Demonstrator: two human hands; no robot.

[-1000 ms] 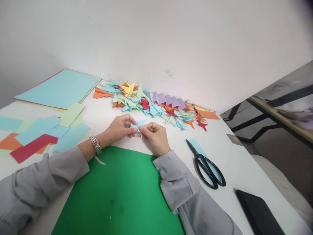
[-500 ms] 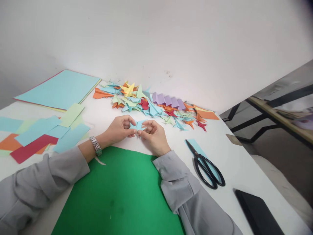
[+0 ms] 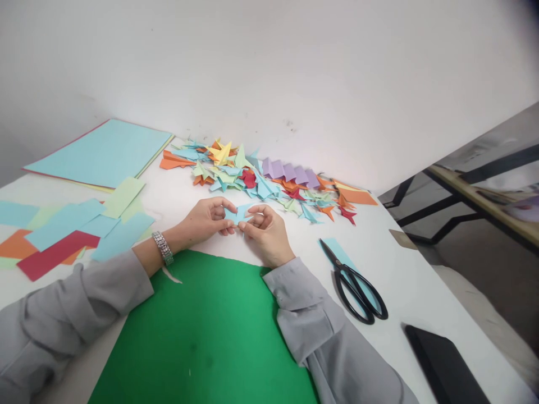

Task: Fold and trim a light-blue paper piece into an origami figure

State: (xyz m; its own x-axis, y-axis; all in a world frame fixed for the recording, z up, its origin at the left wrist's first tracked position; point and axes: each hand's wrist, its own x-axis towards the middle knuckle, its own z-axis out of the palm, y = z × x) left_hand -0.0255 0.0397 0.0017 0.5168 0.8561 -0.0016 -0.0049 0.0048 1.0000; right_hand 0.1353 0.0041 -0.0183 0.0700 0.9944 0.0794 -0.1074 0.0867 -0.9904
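A small folded piece of light blue paper [image 3: 237, 214] is pinched between both hands just above the white table [image 3: 404, 275]. My left hand [image 3: 206, 220], with a metal watch on its wrist, grips the paper's left side with closed fingers. My right hand [image 3: 267, 234] pinches the right side with thumb and forefinger. A large green sheet [image 3: 206, 331] lies under my forearms.
A heap of folded coloured paper shapes [image 3: 261, 179] lies behind my hands by the wall. Black scissors [image 3: 356, 286] rest on a blue strip at the right. Cut paper strips [image 3: 71, 230] and a stack of sheets [image 3: 103, 151] lie left. A black flat object [image 3: 442, 365] sits at the near right.
My fingers have shifted slightly on the blue paper, with the right thumb and forefinger now raised against it. The arms have stayed in place.
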